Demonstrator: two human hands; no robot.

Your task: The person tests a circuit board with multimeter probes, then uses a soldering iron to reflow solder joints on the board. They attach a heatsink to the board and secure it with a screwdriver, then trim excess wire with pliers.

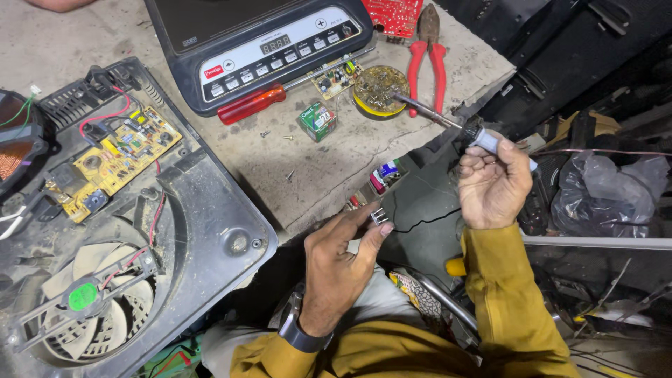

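Two hands busy | our right hand grips the soldering iron right of centre, tip in the flux tin | left hand pinches a small metal part mid-frame | risk: hot tip could burn fingers, tiny part could slip | count: one pliers, one screwdriver, two induction cooktops.

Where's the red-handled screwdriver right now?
In the head view, the red-handled screwdriver lies on the workbench left of centre, along the front edge of the induction cooktop, with the small green box just to its right.
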